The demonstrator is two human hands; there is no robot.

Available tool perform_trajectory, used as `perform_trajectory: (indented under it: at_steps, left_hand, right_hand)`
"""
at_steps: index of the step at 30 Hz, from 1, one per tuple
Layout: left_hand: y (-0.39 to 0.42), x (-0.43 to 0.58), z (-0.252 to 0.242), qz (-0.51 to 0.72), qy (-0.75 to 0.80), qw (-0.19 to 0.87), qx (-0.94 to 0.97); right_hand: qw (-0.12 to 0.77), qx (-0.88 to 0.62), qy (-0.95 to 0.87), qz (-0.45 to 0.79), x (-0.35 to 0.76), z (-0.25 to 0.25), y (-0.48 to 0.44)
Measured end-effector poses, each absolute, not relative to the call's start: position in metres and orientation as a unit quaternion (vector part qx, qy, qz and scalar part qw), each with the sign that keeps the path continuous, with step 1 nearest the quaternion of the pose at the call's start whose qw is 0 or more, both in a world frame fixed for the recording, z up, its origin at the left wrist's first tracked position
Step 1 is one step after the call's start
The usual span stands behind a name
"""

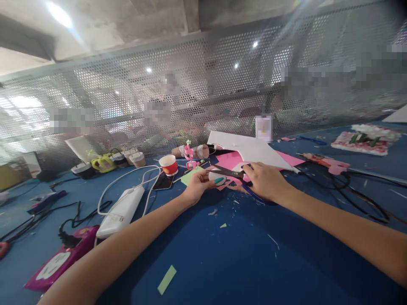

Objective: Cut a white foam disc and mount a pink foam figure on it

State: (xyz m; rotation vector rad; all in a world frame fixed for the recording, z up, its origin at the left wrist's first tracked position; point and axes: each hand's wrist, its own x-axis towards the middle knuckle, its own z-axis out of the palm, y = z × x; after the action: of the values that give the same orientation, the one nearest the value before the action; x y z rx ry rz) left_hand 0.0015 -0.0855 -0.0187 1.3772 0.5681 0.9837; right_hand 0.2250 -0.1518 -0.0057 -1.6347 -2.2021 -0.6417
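My left hand [197, 185] pinches a small rounded white piece [217, 178], which looks like foam or card. In my right hand [262, 180] is a pair of scissors [233, 173] with dark blades and blue handles. The blades are parted and point left, over the top of the white piece. Whether they touch it I cannot tell. Just behind both hands lie pink sheets [228, 160] and a large cut white sheet [251, 149]. A light green sheet [190, 175] rests beside my left hand.
A red-and-white paper cup [168, 165], a phone [163, 181] and a white power bank [122, 212] with cables stand left. Nearer is a purple power strip [63, 258]. A pink glue gun [327, 162] with a black cord lies right. Paper scraps dot the blue table [222, 254].
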Motion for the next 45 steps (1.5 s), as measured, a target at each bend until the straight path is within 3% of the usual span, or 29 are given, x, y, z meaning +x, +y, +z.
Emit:
perform_trajectory:
  at_steps: [18,25,45]
  left_hand:
    - [-0.086,0.002,-0.019,0.383,0.252,0.611,0.646]
    - [-0.081,0.002,-0.020,0.475,0.235,0.566,0.631]
    - [-0.089,0.001,-0.015,0.455,0.244,0.625,0.586]
  right_hand:
    - [0.163,-0.532,-0.804,-0.211,0.237,0.000,-0.147]
    - [0.186,-0.628,-0.742,-0.143,0.233,0.003,-0.152]
    - [0.188,-0.571,-0.776,-0.190,0.229,-0.007,-0.150]
